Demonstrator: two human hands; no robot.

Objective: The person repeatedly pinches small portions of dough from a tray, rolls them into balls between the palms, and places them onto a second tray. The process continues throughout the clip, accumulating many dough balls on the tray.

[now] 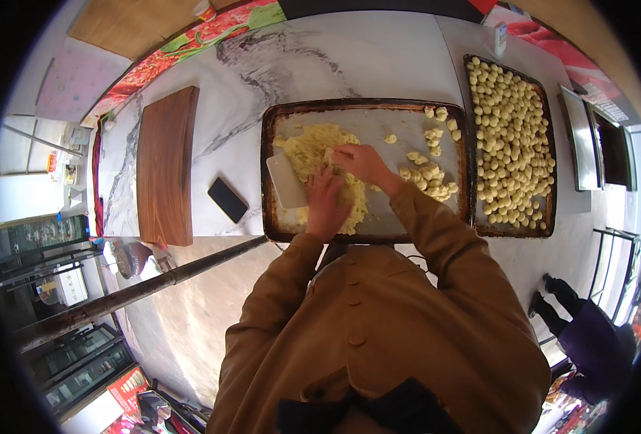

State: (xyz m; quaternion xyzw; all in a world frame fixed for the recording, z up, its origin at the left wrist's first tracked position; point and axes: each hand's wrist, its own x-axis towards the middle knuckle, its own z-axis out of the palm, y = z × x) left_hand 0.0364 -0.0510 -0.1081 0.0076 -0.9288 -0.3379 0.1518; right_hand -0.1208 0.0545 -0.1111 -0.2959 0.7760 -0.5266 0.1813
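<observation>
A mound of crumbly pale-yellow dough (320, 138) lies on the left half of a dark-rimmed metal baking tray (365, 103). My left hand (327, 203) rests on the near side of this mound, fingers spread. Above it, my right hand (368, 165) reaches in from the right, its fingertips pinched at a small lump of dough (329, 155). A flat white dough scraper (286, 182) leans against the mound's left edge. On the tray's right half, several rough dough pieces (428, 176) sit in loose clusters.
Right of my tray stands a second tray (551, 163) full of small dough balls (510, 135). To the left are a black phone (228, 200) and a thick wooden board (167, 168) on the marble-patterned table (233, 119). Behind me at right, a person (592, 336) stands.
</observation>
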